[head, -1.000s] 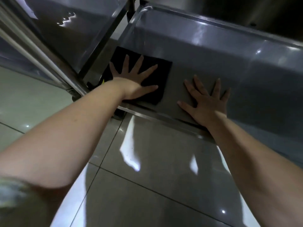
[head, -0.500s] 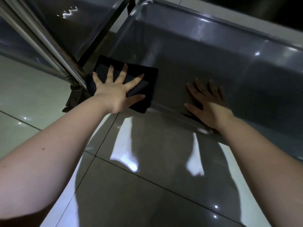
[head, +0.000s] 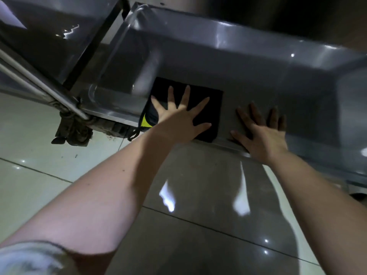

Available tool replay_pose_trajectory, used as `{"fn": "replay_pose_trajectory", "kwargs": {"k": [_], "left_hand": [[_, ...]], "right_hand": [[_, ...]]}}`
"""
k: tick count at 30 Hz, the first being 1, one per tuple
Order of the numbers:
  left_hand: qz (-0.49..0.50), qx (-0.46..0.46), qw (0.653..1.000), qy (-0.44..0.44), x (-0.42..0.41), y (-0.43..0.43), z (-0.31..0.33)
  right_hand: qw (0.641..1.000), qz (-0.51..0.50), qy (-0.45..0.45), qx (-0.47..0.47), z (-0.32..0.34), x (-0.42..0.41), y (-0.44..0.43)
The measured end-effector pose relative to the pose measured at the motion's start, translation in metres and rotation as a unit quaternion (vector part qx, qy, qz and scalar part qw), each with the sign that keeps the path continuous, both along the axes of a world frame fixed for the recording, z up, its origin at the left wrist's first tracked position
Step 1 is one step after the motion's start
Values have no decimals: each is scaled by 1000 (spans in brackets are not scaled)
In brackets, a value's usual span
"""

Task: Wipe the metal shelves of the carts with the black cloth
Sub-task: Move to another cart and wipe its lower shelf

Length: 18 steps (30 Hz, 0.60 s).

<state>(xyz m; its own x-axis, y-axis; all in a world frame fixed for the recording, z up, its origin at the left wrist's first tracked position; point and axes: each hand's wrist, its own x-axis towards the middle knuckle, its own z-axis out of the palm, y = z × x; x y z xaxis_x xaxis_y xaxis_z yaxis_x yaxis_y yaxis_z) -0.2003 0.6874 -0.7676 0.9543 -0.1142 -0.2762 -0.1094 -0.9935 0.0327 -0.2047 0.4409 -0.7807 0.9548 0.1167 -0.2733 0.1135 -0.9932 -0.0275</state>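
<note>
While the left hand (head: 178,118) presses flat on the black cloth (head: 208,100), its fingers are straight and fanned wide apart, curled round nothing. The cloth lies on the metal shelf (head: 258,72) against the near lip, with its near edge hanging slightly over it.

Half a second ago the cloth sat at the shelf's left near corner, hard by the upright post. Now it lies further along the lip toward 3 o'clock, with a stretch of bare shelf between it and that corner. A yellow tag (head: 146,122) that was not visible before shows at the cloth's 8 o'clock corner.

At 3 o'clock from the cloth, just beside it but apart, the right hand (head: 262,133) rests palm down on the bare shelf, fingers straight and spread, heel of the hand at the lip. It holds nothing and is planted in much the same spot as before, so the gap between the two hands has narrowed.

At 9 o'clock from the left hand, a dirty caster (head: 71,130) stands on the tiled floor (head: 198,195). Toward 10 o'clock in the view is the second cart's shelf (head: 49,46). A pale sleeve (head: 29,259) shows at 7 o'clock.
</note>
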Motion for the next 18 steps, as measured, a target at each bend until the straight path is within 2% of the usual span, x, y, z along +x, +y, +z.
{"fn": "replay_pose_trajectory", "kwargs": {"k": [3,6,11,15,18], "left_hand": [[8,-23,1000,16,9,-5,1],[29,-9,998,55,13,37,6],[99,12,991,88,17,88,17],[103,2,992,71,12,36,11],[34,-8,998,56,7,-43,5]], "right_hand": [[999,10,-14,27,3,1,-2],[999,32,-4,34,6,-3,-27],[998,-60,25,15,8,-17,-97],[999,-52,1,5,3,-16,-102],[999,-44,-6,1,-1,-14,-102]]}}
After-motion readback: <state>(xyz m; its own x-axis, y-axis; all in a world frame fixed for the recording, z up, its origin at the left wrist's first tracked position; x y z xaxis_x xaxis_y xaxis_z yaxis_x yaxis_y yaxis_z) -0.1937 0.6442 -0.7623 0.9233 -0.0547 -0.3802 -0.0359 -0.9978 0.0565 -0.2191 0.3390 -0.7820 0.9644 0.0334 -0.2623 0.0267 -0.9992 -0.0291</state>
